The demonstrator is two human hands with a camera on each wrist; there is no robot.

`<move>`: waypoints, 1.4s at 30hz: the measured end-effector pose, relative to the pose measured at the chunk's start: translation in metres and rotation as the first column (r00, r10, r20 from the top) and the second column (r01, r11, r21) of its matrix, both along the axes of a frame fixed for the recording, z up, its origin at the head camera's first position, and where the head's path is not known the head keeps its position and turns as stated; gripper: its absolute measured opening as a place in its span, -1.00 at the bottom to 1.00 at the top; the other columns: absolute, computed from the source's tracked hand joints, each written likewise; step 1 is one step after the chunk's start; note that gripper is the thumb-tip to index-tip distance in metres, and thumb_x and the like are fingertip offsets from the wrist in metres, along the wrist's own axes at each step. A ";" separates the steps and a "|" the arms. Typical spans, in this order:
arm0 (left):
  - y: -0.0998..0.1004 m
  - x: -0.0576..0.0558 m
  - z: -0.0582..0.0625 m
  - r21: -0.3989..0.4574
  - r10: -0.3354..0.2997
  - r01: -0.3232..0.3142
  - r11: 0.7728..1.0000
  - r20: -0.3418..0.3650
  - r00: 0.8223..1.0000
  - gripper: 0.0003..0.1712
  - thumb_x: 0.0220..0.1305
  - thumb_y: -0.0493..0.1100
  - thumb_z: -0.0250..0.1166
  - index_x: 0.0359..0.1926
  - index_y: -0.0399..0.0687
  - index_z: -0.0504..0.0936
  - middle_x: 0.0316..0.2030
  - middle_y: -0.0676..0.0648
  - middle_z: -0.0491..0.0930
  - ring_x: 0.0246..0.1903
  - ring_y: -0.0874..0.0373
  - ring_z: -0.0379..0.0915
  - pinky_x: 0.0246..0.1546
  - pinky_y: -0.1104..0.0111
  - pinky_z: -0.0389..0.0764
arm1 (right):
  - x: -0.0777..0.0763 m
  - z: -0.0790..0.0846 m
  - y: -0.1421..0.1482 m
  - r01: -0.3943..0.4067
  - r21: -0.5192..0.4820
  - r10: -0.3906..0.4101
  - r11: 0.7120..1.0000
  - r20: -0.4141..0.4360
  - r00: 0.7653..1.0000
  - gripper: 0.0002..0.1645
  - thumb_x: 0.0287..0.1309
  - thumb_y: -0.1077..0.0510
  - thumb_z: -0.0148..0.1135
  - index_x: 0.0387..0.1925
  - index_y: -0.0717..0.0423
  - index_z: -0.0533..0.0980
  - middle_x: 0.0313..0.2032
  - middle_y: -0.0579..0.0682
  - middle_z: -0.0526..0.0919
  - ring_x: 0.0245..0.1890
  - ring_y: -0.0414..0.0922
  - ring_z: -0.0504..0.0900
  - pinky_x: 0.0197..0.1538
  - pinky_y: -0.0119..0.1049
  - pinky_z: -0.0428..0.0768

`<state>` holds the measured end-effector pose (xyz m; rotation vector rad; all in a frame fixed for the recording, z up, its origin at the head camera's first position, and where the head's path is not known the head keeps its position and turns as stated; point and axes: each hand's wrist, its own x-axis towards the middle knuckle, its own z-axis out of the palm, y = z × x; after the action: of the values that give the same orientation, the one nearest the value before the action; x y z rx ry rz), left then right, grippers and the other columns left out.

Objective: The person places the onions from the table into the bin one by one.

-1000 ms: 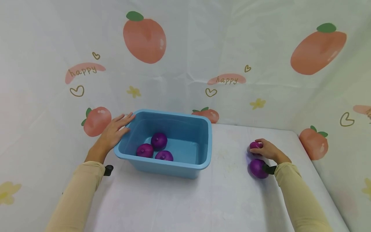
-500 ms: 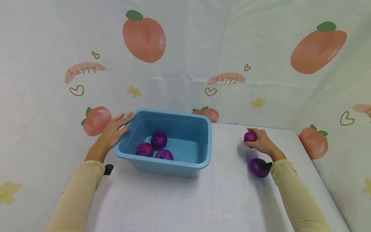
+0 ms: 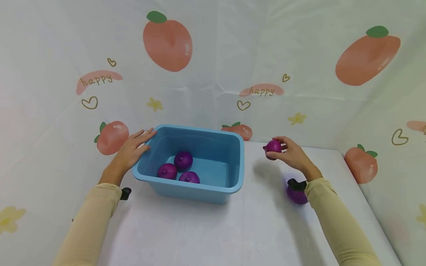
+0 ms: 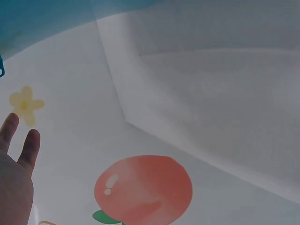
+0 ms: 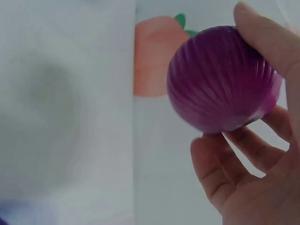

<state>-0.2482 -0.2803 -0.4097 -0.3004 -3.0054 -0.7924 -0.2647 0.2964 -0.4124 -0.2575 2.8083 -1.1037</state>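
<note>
A purple onion [image 3: 273, 149] is held in my right hand [image 3: 292, 155], raised over the table to the right of the blue tub [image 3: 196, 191]. In the right wrist view the thumb and fingers grip the same onion [image 5: 220, 79] from opposite sides. My left hand [image 3: 131, 150] rests on the tub's left rim with its fingers straight. Inside the tub, toward its left side, lie three purple onions [image 3: 183, 161]. In the left wrist view part of the left hand [image 4: 16, 183] shows at the left edge.
Another purple onion [image 3: 297, 195] lies on the white table [image 3: 199, 232], partly hidden by the right wrist and its black strap [image 3: 296, 184]. A white printed cloth [image 3: 206, 66] hangs behind the table and along its right side.
My right hand has picked up the onion from the table's right side and carried it up and left toward the tub. The left hand stays on the rim.
</note>
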 end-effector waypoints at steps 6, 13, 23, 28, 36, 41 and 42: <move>-0.001 0.001 0.001 -0.003 0.002 -0.002 1.000 -0.001 1.000 -0.33 0.52 0.09 -0.12 0.60 0.38 0.08 0.60 -0.10 0.11 0.61 -0.30 -0.16 0.33 -0.54 0.10 | -0.001 0.015 -0.016 0.016 -0.108 -0.022 0.994 -0.053 0.998 -0.11 0.15 -0.19 0.45 0.37 0.05 0.28 0.22 0.15 0.51 0.13 0.11 0.59 0.01 -0.26 0.65; -0.002 0.002 0.001 -0.004 0.010 -0.010 1.000 -0.006 1.000 -0.33 0.52 0.09 -0.11 0.60 0.37 0.08 0.60 -0.12 0.11 0.60 -0.31 -0.15 0.33 -0.55 0.10 | -0.002 0.033 -0.044 -0.097 -0.202 0.077 0.975 -0.104 0.992 -0.14 0.17 0.06 0.46 0.35 0.18 0.19 0.25 0.22 0.44 0.16 0.15 0.59 0.02 -0.40 0.67; -0.002 0.001 0.004 -0.006 0.011 -0.011 1.000 0.000 1.000 -0.33 0.52 0.10 -0.12 0.60 0.40 0.07 0.61 -0.10 0.09 0.61 -0.29 -0.18 0.34 -0.54 0.08 | -0.006 0.049 -0.087 -0.316 -0.249 0.244 0.916 -0.280 0.928 -0.10 0.04 0.26 0.50 0.40 0.14 0.31 0.31 0.17 0.37 0.23 0.14 0.54 0.08 -0.21 0.76; -0.002 0.001 0.005 -0.002 0.012 -0.012 1.000 -0.004 1.000 -0.33 0.52 0.09 -0.11 0.60 0.40 0.07 0.61 -0.12 0.09 0.61 -0.29 -0.18 0.34 -0.55 0.07 | -0.010 0.056 -0.111 -0.362 -0.262 0.300 0.895 -0.247 0.921 -0.12 0.00 0.23 0.53 0.34 0.13 0.31 0.28 0.16 0.41 0.24 0.13 0.54 0.09 -0.01 0.75; -0.003 0.001 0.002 -0.004 0.015 -0.015 1.000 -0.011 1.000 -0.34 0.52 0.10 -0.12 0.59 0.40 0.08 0.61 -0.09 0.09 0.60 -0.30 -0.15 0.34 -0.53 0.11 | -0.020 0.065 -0.155 -0.426 -0.219 0.394 0.878 -0.175 0.902 -0.10 -0.03 0.08 0.55 0.31 0.03 0.28 0.26 0.09 0.50 0.24 0.09 0.56 0.09 0.00 0.75; -0.001 0.001 -0.001 -0.002 0.013 -0.013 1.000 -0.017 1.000 -0.34 0.53 0.09 -0.13 0.59 0.40 0.10 0.60 -0.10 0.11 0.60 -0.30 -0.13 0.34 -0.53 0.11 | -0.028 0.064 -0.181 -0.473 -0.226 0.447 0.852 -0.157 0.880 -0.12 0.02 0.02 0.53 0.33 -0.03 0.29 0.26 0.04 0.48 0.20 0.03 0.58 0.08 -0.09 0.76; -0.001 0.001 -0.001 -0.004 0.012 -0.012 1.000 -0.016 1.000 -0.34 0.53 0.09 -0.13 0.59 0.40 0.09 0.60 -0.10 0.11 0.60 -0.30 -0.13 0.34 -0.53 0.11 | -0.029 0.064 -0.186 -0.486 -0.232 0.460 0.843 -0.156 0.874 -0.12 0.02 0.03 0.53 0.34 -0.04 0.30 0.27 0.03 0.46 0.21 0.02 0.57 0.08 -0.10 0.76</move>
<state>-0.2475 -0.2814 -0.4109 -0.2867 -2.9913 -0.7793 -0.2939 0.1106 -0.3486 -0.9953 2.4422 -1.3518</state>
